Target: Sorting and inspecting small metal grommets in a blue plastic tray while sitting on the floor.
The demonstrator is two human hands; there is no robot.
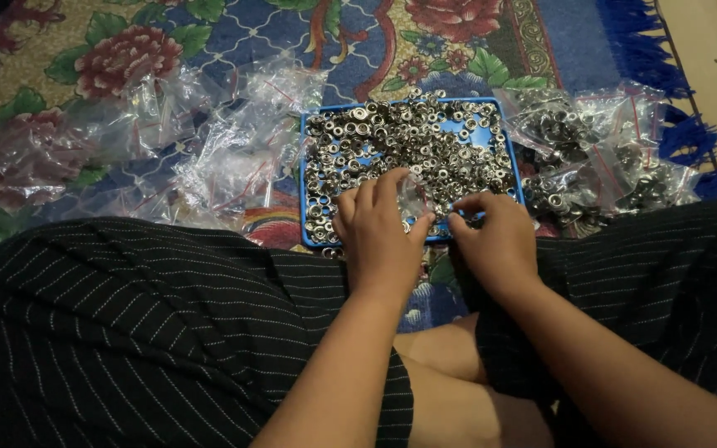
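Floral rug underlies our blue tray point(303, 178) of metal snaps point(425, 145). At its near edge, left hand point(379, 232) and right hand point(491, 241) pinch a small clear bag point(415, 199); filling seems next.

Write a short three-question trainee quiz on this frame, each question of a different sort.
1. True or false: the blue tray holds small silver metal rings.
2. Which side of the tray has the filled clear bags? A. the person's right B. the person's left
3. What does the left hand pinch at the tray's near edge, with the right hand close beside it?

Key: 1. true. 2. A; the bags on the left look empty. 3. A small clear plastic bag.
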